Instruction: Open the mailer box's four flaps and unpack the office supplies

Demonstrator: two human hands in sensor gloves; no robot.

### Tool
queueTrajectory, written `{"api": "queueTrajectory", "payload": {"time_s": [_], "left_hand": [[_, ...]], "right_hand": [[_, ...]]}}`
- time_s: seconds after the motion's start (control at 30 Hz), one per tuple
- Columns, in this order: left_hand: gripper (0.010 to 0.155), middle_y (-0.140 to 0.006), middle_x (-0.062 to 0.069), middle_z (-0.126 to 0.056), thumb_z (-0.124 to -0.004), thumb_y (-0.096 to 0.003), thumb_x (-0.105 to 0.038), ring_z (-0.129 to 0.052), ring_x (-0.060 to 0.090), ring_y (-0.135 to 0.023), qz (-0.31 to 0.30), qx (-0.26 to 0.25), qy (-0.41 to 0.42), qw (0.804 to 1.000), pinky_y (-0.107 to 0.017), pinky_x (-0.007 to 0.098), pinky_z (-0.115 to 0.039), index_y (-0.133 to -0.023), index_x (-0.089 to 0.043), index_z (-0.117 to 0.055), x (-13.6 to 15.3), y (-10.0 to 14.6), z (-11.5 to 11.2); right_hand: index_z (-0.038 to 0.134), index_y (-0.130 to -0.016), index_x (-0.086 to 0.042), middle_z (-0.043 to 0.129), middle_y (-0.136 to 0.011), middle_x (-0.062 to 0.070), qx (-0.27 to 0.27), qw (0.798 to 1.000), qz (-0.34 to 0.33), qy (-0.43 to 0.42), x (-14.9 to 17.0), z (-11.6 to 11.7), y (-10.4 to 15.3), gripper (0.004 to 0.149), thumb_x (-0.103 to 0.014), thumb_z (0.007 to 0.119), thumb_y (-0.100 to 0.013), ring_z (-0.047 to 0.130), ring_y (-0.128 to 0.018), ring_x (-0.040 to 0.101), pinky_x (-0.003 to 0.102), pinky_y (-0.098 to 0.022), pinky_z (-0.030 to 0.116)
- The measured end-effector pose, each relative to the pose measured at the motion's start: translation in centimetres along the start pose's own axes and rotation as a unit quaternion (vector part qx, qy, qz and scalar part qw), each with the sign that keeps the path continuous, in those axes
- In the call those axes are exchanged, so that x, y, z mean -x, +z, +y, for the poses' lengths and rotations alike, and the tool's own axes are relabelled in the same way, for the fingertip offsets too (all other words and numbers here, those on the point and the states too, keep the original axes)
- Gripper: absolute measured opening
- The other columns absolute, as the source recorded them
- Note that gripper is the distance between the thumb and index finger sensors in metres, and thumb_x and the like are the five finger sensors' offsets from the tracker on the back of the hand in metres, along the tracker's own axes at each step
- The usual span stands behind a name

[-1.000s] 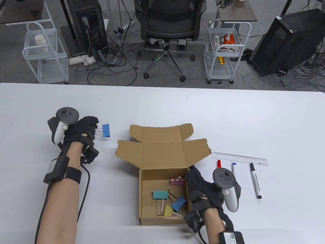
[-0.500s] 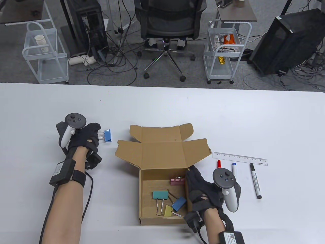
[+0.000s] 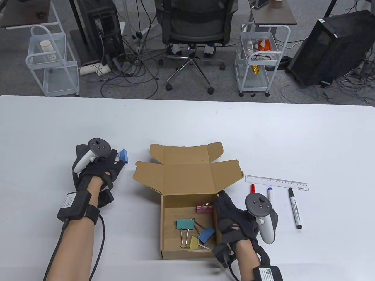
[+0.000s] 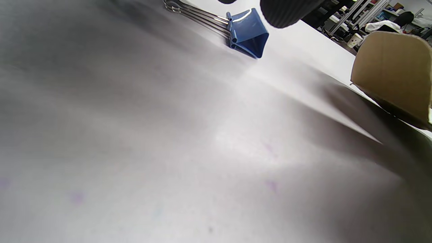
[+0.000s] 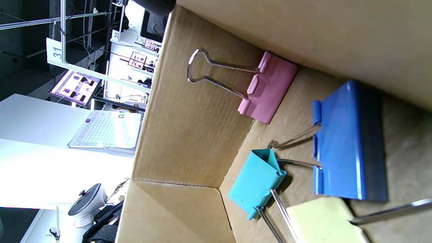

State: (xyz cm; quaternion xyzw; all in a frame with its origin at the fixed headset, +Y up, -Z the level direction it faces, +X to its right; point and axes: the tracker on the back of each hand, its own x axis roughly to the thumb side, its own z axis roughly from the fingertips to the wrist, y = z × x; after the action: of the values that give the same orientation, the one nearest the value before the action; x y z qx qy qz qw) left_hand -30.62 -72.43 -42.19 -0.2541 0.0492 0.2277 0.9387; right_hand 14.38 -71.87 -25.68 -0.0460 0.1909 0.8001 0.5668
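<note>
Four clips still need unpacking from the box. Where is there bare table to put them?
Bare table lies beyond the mailer box, and left of the left hand. Crowded: right of the box, where ruler and markers lie.

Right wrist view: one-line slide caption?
Inside the open mailer box: pink, teal, blue and yellow binder clips still unpacked.

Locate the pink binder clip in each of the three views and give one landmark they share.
Table view: pink binder clip at the far wall inside the open mailer box, by the right hand.
Left wrist view: not in it.
Right wrist view: upper centre, against the wall.
Shared landmark: the mailer box's cardboard.
</note>
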Motion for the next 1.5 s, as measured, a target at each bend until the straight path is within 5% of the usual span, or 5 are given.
{"api": "queueTrajectory", "payload": {"time_s": [0.4, 0.8, 1.13, 1.5], "left_hand": [[0.076, -0.124, 0.021, -0.021, -0.062, -0.0592, -0.05, -0.021, 0.051, -0.114, -0.058, -0.058, -0.016, 0.996, -0.077, 0.068, -0.038, -0.117, -0.014, -0.027, -1.5, 5.9, 1.6], [0.077, -0.125, 0.02, -0.027, -0.064, -0.0587, -0.051, -0.03, 0.051, -0.114, -0.149, -0.096, -0.07, 0.982, -0.078, 0.064, -0.043, -0.116, -0.013, -0.03, -6.1, 12.9, 1.2], [0.077, -0.125, 0.019, -0.033, -0.067, -0.0585, -0.051, -0.037, 0.05, -0.115, -0.225, -0.097, -0.163, 0.956, -0.078, 0.061, -0.049, -0.116, -0.013, -0.032, -12.8, 18.2, -1.5], [0.076, -0.125, 0.019, -0.037, -0.069, -0.0584, -0.05, -0.041, 0.049, -0.115, -0.284, -0.074, -0.237, 0.926, -0.078, 0.061, -0.051, -0.116, -0.013, -0.036, -19.3, 21.2, -6.2]], "right_hand": [[0.032, -0.118, -0.006, 0.035, -0.123, 0.035, -0.003, 1.0, 0.0, -0.002, 0.0, 0.0, 0.0, 0.063, -0.04, 0.045, -0.066, 0.044, -0.104, 0.067, 0.076, -0.072, 0.046], [0.032, -0.118, -0.006, 0.035, -0.123, 0.035, -0.005, 1.0, -0.001, -0.006, 0.0, 0.0, 0.0, 0.063, -0.04, 0.044, -0.066, 0.043, -0.104, 0.067, 0.076, -0.072, 0.046], [0.032, -0.118, -0.006, 0.034, -0.123, 0.036, -0.008, 1.0, -0.003, -0.011, -0.1, 0.1, 0.0, 0.063, -0.039, 0.044, -0.066, 0.043, -0.104, 0.068, 0.076, -0.072, 0.046], [0.032, -0.118, -0.006, 0.034, -0.123, 0.036, -0.009, 1.0, -0.005, -0.016, 0.0, 0.1, 0.0, 0.063, -0.039, 0.043, -0.066, 0.043, -0.104, 0.068, 0.076, -0.072, 0.046]]}}
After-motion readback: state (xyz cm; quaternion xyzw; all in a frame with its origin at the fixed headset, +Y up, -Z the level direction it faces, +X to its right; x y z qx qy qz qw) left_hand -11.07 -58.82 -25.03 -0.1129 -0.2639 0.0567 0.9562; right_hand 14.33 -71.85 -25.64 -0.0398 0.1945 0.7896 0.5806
